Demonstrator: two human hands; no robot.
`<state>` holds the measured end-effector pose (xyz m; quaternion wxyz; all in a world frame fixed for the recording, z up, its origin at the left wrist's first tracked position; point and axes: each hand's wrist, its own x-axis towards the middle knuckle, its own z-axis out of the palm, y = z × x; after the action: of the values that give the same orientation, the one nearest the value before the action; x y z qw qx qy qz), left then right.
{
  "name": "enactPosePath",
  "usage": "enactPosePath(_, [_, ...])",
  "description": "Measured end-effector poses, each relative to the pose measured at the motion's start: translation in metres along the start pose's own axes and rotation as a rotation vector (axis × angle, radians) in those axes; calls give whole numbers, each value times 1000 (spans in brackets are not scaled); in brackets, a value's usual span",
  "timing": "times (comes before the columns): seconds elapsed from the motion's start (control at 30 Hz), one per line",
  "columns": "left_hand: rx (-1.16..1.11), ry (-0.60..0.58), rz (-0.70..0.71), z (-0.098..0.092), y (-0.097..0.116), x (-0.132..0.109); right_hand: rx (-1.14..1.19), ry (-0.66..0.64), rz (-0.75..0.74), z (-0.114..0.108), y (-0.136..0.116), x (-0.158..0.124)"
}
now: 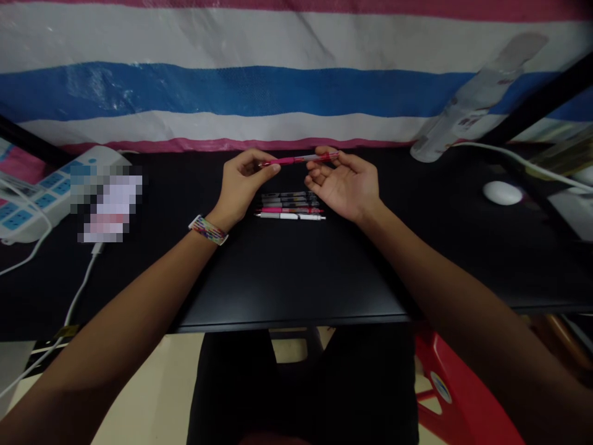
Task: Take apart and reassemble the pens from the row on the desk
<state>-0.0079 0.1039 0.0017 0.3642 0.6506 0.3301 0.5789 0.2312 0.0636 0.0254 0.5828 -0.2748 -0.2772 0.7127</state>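
A pink-red pen (300, 159) is held level above the black table (287, 278), one end in each hand. My left hand (243, 182) pinches its left end between thumb and fingers. At the other end, my right hand (349, 185) has the tip between thumb and index finger, palm turned up and the other fingers loosely curled. Just below lies a row of pens side by side: several dark ones (287, 199), a pink-red one (290, 210) and a white one (291, 216) nearest me. My right fingers hide the right ends of the dark pens.
On the left are a white power strip (60, 191) and a blurred-out phone (113, 207) on a white cable. To the right, a white mouse (503, 193) and a clear tall bottle (463, 117) stand near a striped sheet (278, 89). A red stool (463, 389) is below.
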Motion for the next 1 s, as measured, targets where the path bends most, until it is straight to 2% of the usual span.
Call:
enactPosePath(0.17, [17,-6,-20,0,3,0,-23,-14,-25,-2,0,0])
enactPosePath(0.4, [46,8,-59,1,5,1,-200,-1,-57,0,0,-1])
enactPosePath(0.77, [68,4,-36,-1,3,1,-217,-5,-51,4,-2,-3])
enactPosePath(0.87, [57,8,-36,-3,1,2,-280,59,-107,-3,0,2])
enactPosePath(1.0, [92,-16,-55,-7,-1,4,-476,144,-257,-14,5,9])
